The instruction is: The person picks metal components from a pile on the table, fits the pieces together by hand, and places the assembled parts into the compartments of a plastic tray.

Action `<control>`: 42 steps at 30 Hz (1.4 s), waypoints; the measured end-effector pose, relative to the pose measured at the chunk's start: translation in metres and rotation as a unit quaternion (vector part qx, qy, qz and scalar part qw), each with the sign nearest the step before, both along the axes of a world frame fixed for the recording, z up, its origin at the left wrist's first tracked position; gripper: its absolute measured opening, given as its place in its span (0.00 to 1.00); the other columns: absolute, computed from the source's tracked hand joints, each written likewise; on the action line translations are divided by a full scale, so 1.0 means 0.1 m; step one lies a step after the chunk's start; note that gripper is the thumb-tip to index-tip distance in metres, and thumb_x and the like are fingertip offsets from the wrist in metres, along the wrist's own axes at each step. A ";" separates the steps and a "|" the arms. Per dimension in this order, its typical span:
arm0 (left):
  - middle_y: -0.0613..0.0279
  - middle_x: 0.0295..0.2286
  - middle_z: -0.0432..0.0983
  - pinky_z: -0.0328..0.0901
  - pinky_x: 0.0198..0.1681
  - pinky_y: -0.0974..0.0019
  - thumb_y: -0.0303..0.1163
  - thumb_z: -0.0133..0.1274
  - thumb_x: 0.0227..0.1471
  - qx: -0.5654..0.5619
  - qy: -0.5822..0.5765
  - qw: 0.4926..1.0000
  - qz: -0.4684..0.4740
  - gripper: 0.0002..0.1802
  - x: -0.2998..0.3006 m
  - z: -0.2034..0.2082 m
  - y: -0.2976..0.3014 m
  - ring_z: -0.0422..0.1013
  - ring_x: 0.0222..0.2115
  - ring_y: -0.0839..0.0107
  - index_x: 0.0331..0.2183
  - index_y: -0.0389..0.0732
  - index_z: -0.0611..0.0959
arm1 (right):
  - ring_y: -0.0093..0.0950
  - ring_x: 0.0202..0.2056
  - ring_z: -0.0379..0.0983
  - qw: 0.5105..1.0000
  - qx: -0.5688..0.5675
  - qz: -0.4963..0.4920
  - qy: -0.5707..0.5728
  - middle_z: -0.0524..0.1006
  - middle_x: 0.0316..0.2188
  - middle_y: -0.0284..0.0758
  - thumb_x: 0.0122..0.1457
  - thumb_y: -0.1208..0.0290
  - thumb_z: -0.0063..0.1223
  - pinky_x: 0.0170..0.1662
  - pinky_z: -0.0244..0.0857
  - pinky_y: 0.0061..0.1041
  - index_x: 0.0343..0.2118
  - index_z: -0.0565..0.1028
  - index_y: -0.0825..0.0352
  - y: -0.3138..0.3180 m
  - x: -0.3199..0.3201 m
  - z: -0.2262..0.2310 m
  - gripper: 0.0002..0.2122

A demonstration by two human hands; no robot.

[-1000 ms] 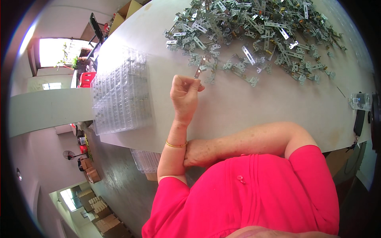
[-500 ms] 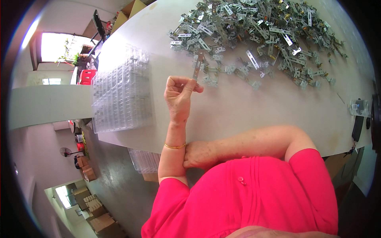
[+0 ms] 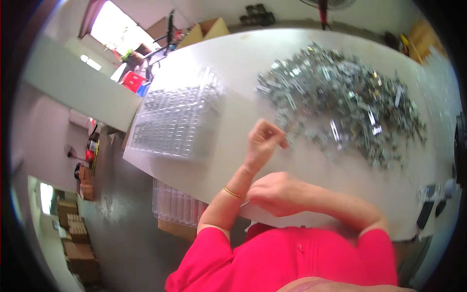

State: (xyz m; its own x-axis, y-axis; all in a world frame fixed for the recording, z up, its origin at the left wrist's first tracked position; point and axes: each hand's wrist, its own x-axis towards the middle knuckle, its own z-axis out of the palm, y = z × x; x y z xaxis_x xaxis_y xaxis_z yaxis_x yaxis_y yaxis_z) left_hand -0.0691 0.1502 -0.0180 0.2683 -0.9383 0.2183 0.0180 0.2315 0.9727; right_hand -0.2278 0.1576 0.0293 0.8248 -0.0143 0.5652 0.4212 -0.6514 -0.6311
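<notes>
Metal parts (image 3: 340, 104) lie in a loose pile on the white worktop (image 3: 243, 58). Left hand (image 3: 262, 141) is raised beside the pile, its grip pinched shut; what it holds, and which way it points, I cannot tell. Right hand (image 3: 272, 192) rests curled at the worktop edge, touching the left forearm. Clear trays (image 3: 177, 117) stand stacked on the left; their contents are unclear.

Two hands are showing: the left hand (image 3: 262, 141) and the right hand (image 3: 272, 192). One heap of small metal parts (image 3: 340, 107), too many to count, is lying at two o'clock, and one stack of clear trays (image 3: 175, 119) at ten o'clock.
</notes>
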 end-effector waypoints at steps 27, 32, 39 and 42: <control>0.59 0.31 0.75 0.73 0.36 0.65 0.29 0.58 0.61 0.034 0.155 0.977 -0.145 0.11 0.05 -0.02 0.17 0.77 0.32 0.69 0.36 0.36 0.71 | 0.26 0.34 0.73 0.926 0.103 -0.363 -0.005 0.76 0.34 0.36 0.61 0.82 0.56 0.39 0.68 0.23 0.36 0.74 0.71 -0.90 -0.33 0.24 0.02; 0.59 0.34 0.75 0.73 0.39 0.64 0.45 0.52 0.65 0.043 0.175 0.974 -0.139 0.19 0.06 -0.11 0.13 0.77 0.37 0.68 0.42 0.36 0.72 | 0.26 0.34 0.73 0.939 0.107 -0.326 0.010 0.75 0.34 0.36 0.60 0.83 0.55 0.39 0.68 0.23 0.35 0.74 0.71 -0.83 -0.35 0.38 0.03; 0.58 0.38 0.77 0.71 0.40 0.63 0.52 0.41 0.68 0.075 0.230 0.926 -0.288 0.27 -0.06 -0.04 0.19 0.77 0.38 0.65 0.49 0.36 0.73 | 0.29 0.33 0.73 0.955 0.081 -0.282 0.037 0.76 0.32 0.37 0.59 0.84 0.56 0.38 0.68 0.25 0.35 0.74 0.70 -0.70 -0.35 0.40 0.04; 0.59 0.33 0.77 0.69 0.33 0.68 0.54 0.39 0.68 0.174 0.187 0.923 -0.287 0.28 -0.07 0.02 0.22 0.77 0.33 0.68 0.47 0.37 0.76 | 0.30 0.33 0.74 0.955 0.083 -0.280 0.056 0.76 0.31 0.37 0.59 0.84 0.56 0.38 0.68 0.25 0.35 0.74 0.70 -0.68 -0.36 0.38 0.04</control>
State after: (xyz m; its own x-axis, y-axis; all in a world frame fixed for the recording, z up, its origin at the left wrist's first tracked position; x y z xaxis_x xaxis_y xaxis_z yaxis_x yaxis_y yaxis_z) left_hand -0.0762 0.1723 -0.0159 -0.3000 -0.9450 -0.1304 0.3894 -0.2461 0.8876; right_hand -0.2642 0.0900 0.0673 0.7165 -0.5531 0.4251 -0.0410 -0.6417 -0.7659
